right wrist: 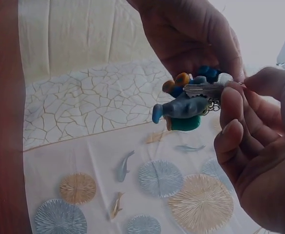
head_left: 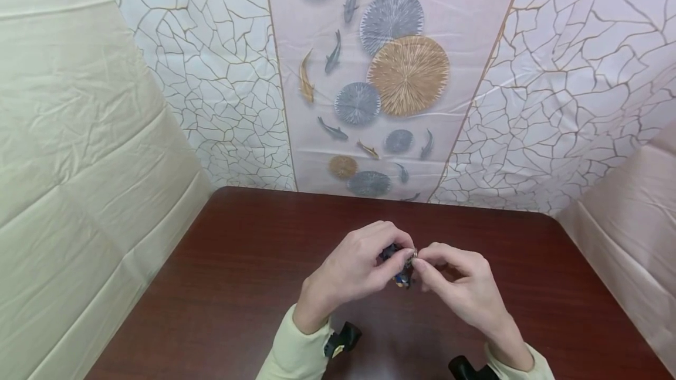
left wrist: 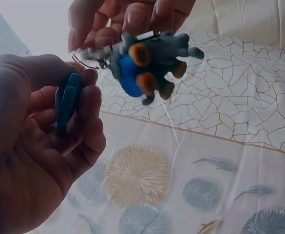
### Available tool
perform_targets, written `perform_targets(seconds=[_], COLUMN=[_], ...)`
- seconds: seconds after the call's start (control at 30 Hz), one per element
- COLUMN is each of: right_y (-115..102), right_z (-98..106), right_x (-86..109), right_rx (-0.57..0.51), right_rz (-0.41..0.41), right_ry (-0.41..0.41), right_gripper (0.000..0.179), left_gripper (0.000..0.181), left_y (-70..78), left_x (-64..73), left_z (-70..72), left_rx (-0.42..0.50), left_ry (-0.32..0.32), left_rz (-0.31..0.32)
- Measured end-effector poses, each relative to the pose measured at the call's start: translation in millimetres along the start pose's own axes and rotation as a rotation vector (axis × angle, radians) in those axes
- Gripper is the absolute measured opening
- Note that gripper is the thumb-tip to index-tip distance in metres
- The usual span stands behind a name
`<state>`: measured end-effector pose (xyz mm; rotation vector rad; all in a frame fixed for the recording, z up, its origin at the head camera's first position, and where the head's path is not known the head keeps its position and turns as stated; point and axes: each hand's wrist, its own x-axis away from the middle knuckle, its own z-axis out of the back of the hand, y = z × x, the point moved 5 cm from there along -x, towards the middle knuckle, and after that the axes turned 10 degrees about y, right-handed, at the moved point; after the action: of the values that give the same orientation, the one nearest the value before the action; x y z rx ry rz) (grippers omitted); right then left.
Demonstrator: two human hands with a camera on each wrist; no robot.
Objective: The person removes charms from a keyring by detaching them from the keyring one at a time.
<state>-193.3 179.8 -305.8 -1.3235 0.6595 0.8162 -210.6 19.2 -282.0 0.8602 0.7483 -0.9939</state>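
Both hands meet above the table around a metal key ring [head_left: 415, 254]. My left hand [head_left: 364, 260] pinches the ring between thumb and fingertips. Against its curled fingers lies a dark teal charm [left wrist: 67, 101], partly hidden. From the other side my right hand [head_left: 465, 283] pinches the same ring, thumb against forefinger. Small figurine charms hang from it, one of them blue and grey with orange feet [left wrist: 141, 68]. A silver key [right wrist: 204, 90] lies beside the charms in the right wrist view. Fingers cover much of the ring, so whether its coils are spread I cannot tell.
The dark reddish-brown table [head_left: 237, 263] spreads beneath the hands. Behind its far edge hangs a patterned cloth [head_left: 327, 151] with fish and round discs. Pale fabric [head_left: 95, 192] stands at the left side, with more fabric [head_left: 623, 210] at the right.
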Motion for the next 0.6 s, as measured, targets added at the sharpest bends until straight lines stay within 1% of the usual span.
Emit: perform_targets(seconds=[0.1, 0.27, 0.4, 0.6], right_y=[-0.6, -3.1, -4.4, -3.5], right_z=[0.4, 1.0, 1.2, 1.0], right_x=[-0.2, -0.4, 1.2, 2.7], right_rx=[0.038, 0.044, 0.056, 0.03], right_rz=[-0.006, -0.023, -0.03, 0.013], right_ry=[0.036, 0.074, 0.076, 0.072], right_gripper=[0.032, 0.032, 0.035, 0.034], left_gripper=[0.005, 0.006, 0.006, 0.005], left_y=[2.1, 4.1, 5.0, 4.7], left_x=[0.0, -0.7, -0.6, -1.0], left_z=[0.5, 1.3, 0.9, 1.3], left_rx=[0.008, 0.004, 0.009, 0.017], left_ry=[-0.001, 0.002, -0.004, 0.002], left_rz=[-0.025, -0.042, -0.044, -0.029])
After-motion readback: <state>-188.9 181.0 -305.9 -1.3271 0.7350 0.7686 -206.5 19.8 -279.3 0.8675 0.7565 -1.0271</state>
